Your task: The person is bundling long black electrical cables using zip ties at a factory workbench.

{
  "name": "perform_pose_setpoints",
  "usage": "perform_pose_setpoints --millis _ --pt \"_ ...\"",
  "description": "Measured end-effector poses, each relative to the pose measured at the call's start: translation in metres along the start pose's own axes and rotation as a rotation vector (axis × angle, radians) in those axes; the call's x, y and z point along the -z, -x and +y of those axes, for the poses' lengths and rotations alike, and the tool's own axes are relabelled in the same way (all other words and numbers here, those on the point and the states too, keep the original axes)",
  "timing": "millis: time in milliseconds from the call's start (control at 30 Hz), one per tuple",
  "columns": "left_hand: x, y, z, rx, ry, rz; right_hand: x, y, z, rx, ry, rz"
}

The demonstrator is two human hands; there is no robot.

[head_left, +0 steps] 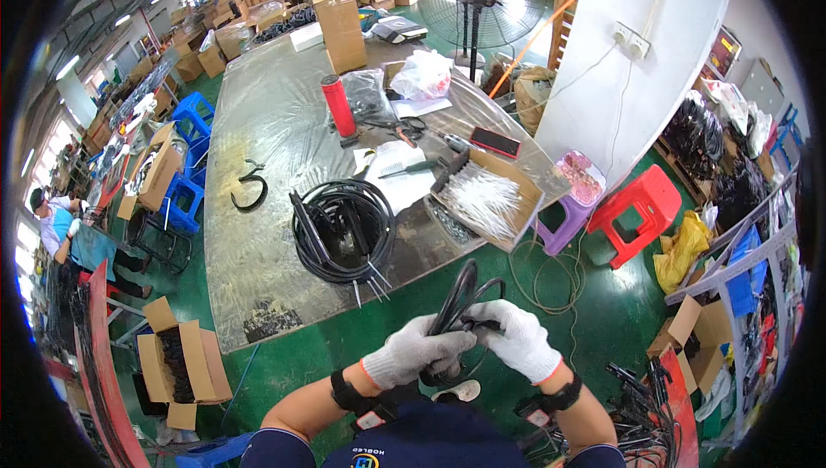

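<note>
My left hand (408, 354), in a white knit glove, is closed around a looped bundle of black cable (456, 298) in front of my body. My right hand (521, 341), gloved the same way, grips the bundle from the other side, its fingers bent over the cable. The loops stand up above both hands, and what lies between the fingers is partly hidden. On the table just ahead rests a larger coil of black cable (385, 229), with several bare or pale wire ends pointing toward me. White cable ties (482, 200) fill a cardboard box (527, 225) at the table corner.
The film-covered table (258, 132) also carries a red cylinder (338, 108), scissors (411, 127), a phone (496, 142) and a tall carton (341, 31). Right of it stand purple (564, 223) and red stools (635, 210). An open carton (211, 365) sits left; a person (64, 231) works farther off.
</note>
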State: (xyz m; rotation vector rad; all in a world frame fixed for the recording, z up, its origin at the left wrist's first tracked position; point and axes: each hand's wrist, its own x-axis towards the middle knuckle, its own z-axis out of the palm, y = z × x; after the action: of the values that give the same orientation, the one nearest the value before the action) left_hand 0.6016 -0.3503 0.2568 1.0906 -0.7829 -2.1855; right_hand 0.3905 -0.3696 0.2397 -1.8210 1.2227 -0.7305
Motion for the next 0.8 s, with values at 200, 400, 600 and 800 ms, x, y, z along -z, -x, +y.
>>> perform_pose_setpoints --millis 200,400,600,800 --pt "0.054 0.008 0.026 0.063 0.135 -0.401 -0.048 -0.065 -0.007 0.128 0.016 0.048" --pt "0.108 -0.002 0.074 0.136 -0.233 -0.46 -0.034 -0.105 -0.042 0.706 0.518 0.301" --pt "0.103 -0.019 0.109 0.131 -0.73 -0.492 -0.029 -0.139 -0.038 0.715 0.583 -0.168" --pt "0.095 -0.018 0.096 -0.315 -1.355 0.158 -0.019 -0.156 -0.028 0.677 0.434 0.034"
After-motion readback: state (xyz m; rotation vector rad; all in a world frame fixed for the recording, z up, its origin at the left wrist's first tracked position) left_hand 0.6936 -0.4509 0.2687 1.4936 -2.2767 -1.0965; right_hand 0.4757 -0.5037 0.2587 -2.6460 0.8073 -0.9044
